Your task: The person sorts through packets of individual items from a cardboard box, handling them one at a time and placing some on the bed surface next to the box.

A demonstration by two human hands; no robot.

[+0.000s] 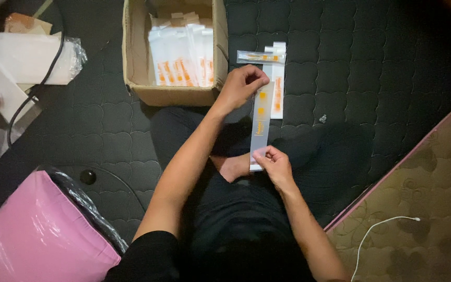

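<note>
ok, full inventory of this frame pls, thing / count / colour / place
long clear sleeve: 1, clear with orange print, held between both hands
finished sleeves: a few, clear and orange, on the mat right of the box
cardboard box: 1, brown, top centre, holds a stack of sleeves
quilted mat: 1, black, under everything
pink bag: 1, lower left
white packaging: pile, upper left
black cable: 1, upper left
white cable: 1, on the brown carpet, lower right
left hand: pinches the sleeve's top end
right hand: pinches its bottom end
</note>
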